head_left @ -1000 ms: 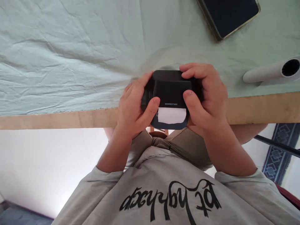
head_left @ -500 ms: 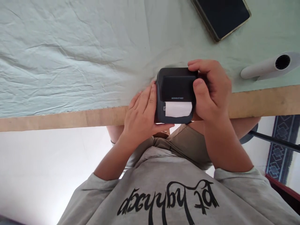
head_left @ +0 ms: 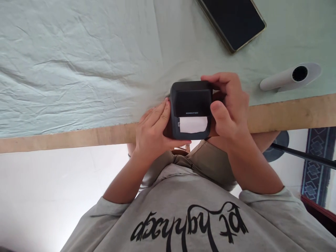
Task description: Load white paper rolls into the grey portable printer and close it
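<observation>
A black label printer [head_left: 193, 99] sits at the near edge of the cloth-covered table, between my two hands. A strip of white label paper [head_left: 193, 124] sticks out of its slot on the near side. My left hand [head_left: 154, 127] steadies the printer from the left, its fingers flat along that side and the thumb stretched under the near edge. My right hand [head_left: 232, 108] grips the right side, with a fingertip at the far right corner and the thumb bent close to the side wall. The other right fingers are partly hidden behind the thumb.
A dark-screened phone [head_left: 235, 22] lies at the back right. Nearer, a white tube-shaped device [head_left: 282, 80] with a round black end rests on the right. Wrinkled pale green cloth [head_left: 78, 70] covers the table, whose bare wooden edge [head_left: 288, 112] runs in front of me.
My right thumb has slid off the printer's top edge to beside its right side. The whole view has shifted slightly, so table items appear further left and lower.
</observation>
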A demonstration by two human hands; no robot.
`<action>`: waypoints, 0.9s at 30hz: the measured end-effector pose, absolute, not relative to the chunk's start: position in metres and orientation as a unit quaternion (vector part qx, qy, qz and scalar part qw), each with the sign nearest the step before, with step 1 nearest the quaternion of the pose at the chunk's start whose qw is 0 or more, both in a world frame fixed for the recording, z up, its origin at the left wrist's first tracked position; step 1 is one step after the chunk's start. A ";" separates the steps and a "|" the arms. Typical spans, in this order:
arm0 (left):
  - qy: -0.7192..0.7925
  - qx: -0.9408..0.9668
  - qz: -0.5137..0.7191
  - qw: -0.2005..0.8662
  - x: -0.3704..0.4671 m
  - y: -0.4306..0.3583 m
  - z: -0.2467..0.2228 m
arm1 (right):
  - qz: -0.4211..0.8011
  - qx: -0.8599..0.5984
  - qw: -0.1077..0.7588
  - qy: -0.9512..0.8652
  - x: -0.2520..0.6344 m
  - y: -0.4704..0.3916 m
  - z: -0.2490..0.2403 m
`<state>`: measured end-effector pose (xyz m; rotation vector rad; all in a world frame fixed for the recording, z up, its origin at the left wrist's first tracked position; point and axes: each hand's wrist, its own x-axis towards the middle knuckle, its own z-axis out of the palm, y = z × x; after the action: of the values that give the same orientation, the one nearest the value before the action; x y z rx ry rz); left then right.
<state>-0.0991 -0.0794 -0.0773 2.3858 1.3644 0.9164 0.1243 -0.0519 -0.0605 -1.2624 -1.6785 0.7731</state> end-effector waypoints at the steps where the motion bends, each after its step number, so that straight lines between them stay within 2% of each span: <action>1: 0.465 0.817 0.319 0.120 -0.099 -0.079 -0.078 | 0.312 -0.506 0.439 -0.674 0.125 -0.052 -0.061; 15: 0.485 0.816 0.274 0.155 -0.099 -0.081 -0.074 | 0.301 -0.515 0.473 -0.648 0.126 -0.042 -0.083; 22: 0.499 0.814 0.250 0.163 -0.097 -0.085 -0.070 | 0.263 -0.511 0.454 -0.681 0.126 -0.042 -0.084; 27: 0.514 0.792 0.262 0.202 -0.097 -0.085 -0.066 | 0.270 -0.511 0.419 -0.700 0.127 -0.052 -0.066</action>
<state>-0.0969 -0.0855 -0.0659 2.2113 1.4344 0.7324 0.1268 -0.0524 -0.0657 -1.2819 -1.7557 0.6769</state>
